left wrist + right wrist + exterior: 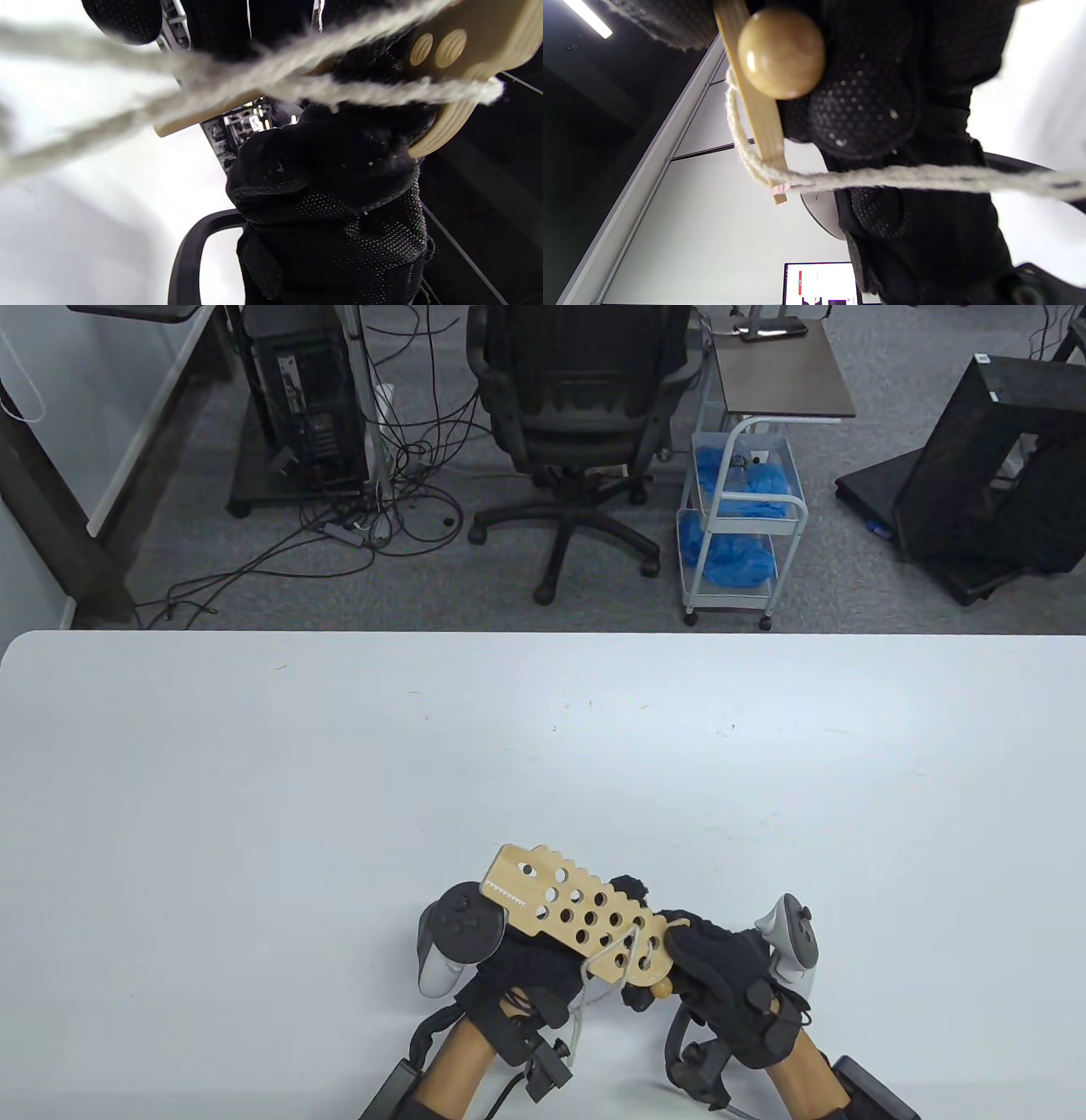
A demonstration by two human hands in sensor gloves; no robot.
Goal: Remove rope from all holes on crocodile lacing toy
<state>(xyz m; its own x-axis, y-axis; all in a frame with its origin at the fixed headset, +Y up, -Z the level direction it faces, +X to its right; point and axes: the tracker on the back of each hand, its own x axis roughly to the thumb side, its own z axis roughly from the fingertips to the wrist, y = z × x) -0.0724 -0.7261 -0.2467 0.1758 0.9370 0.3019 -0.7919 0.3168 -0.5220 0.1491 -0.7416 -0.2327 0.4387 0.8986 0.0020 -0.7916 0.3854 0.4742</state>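
The wooden crocodile board (577,912) with many round holes is held just above the table near its front edge, head to the far left. A cream rope (607,963) runs through holes at the tail end and hangs below. My left hand (517,967) holds the board from underneath, its fingertips (632,891) showing past the far edge. My right hand (721,967) grips the tail end beside a wooden bead (660,986). The right wrist view shows the bead (780,53), the board edge-on (755,106) and the rope (882,178) wrapped round its edge. The left wrist view shows the blurred rope (360,91) and the board (466,42).
The white table (339,780) stretches wide to the left, right and far side of the hands. Beyond its far edge stand an office chair (585,415) and a cart (738,517) on the floor.
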